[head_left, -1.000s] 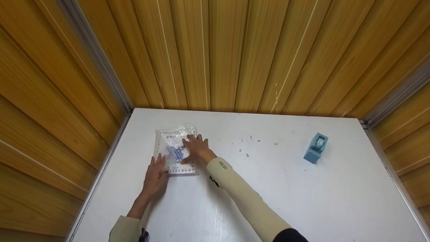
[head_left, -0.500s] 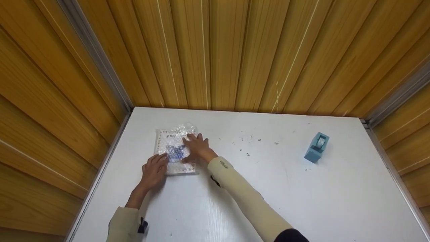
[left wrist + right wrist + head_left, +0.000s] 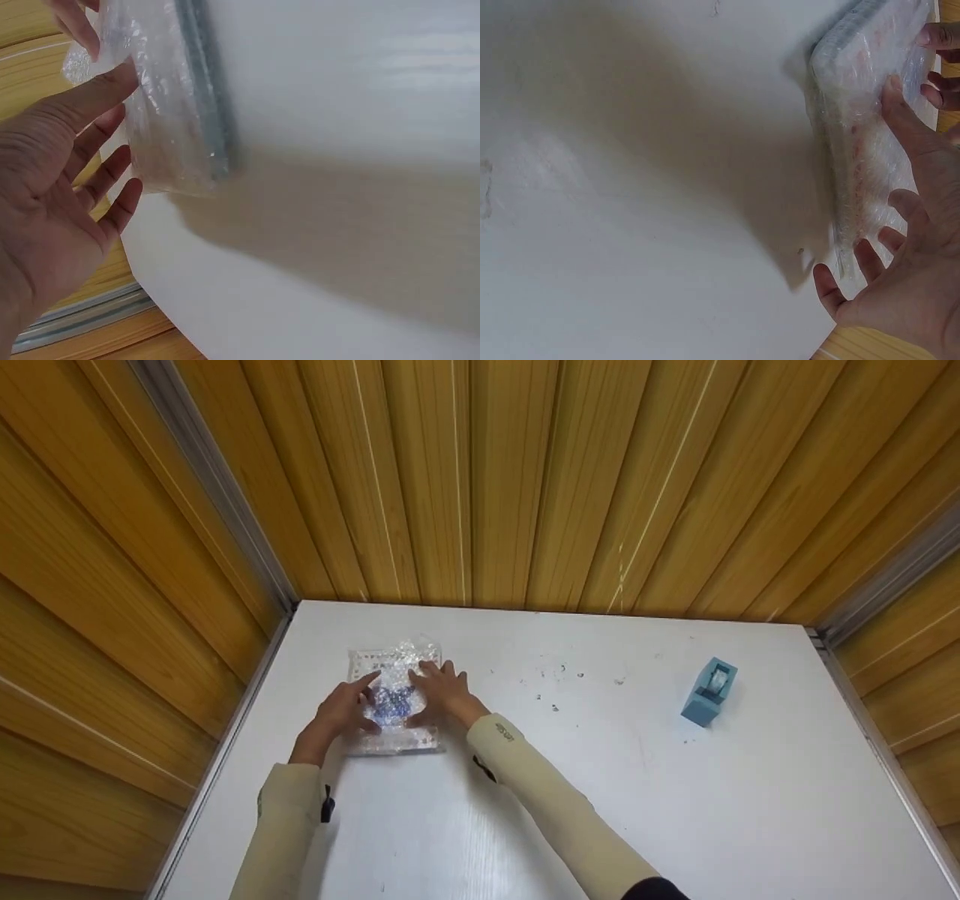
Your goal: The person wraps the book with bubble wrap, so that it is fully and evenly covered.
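A flat package in clear bubble wrap [image 3: 394,740], with a blue print in its middle, lies at the left of the white table. My left hand [image 3: 341,710] is at its left side, fingers spread; in the left wrist view the thumb of the left hand [image 3: 56,172] touches the wrap [image 3: 169,112]. Over the package's right side rests my right hand [image 3: 444,690], fingers spread; the right wrist view shows the thumb of the right hand [image 3: 915,255] on the wrap [image 3: 855,97] and the other fingers along the edge.
A blue tape dispenser [image 3: 705,697] with a clear roll stands on the right part of the white table [image 3: 570,780]. Several small dark marks are scattered between it and the package. Wood-patterned panels [image 3: 495,487] stand behind and at both sides.
My left hand has moved up along the package's left side and its fingers have spread. The wrap lies flatter over the blue print. My right hand has stayed in place.
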Available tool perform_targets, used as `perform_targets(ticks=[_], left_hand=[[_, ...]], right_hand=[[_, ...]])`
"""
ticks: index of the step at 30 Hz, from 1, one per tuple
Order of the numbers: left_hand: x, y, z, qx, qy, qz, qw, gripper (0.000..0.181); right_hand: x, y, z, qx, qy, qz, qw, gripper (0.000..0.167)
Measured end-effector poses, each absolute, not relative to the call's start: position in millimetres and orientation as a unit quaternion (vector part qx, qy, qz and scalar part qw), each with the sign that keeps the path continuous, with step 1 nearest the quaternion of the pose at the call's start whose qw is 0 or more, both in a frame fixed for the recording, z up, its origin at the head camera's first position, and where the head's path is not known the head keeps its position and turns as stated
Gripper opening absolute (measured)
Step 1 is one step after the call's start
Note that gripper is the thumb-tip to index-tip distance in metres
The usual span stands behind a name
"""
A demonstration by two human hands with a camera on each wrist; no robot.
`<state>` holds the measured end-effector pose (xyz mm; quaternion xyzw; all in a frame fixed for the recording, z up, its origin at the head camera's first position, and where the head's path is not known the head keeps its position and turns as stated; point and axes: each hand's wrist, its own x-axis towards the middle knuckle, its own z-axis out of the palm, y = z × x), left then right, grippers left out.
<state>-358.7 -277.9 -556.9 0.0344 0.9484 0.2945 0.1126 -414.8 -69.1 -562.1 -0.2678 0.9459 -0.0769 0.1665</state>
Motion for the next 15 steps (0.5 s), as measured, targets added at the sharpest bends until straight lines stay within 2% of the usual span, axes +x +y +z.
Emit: perform_targets(ticks=[4,9,13,15], left_hand=[[-372.8,-276.0,-549.5,0.051,0.944,0.280,0.168,0.115],[-385.1,-270.1,-541.8,0.040,0.935,0.274,0.221,0.125],[-390.7,-265.7,-538.0,0.002,0.917,0.304,0.258,0.121],[-387.2,-264.7,-538.1,-0.019,0.901,0.335,0.274,0.112]], right_hand=[[-417.9,-70.0,-567.6,-0.269,0.945,-0.075,0.168,0.101],[-414.8,-67.5,-566.8,-0.276,0.946,-0.073,0.156,0.099],[-409.3,-63.9,-562.5,-0.287,0.941,-0.100,0.148,0.096],[-404.2,-63.3,-562.6,-0.293,0.939,-0.105,0.146,0.094]])
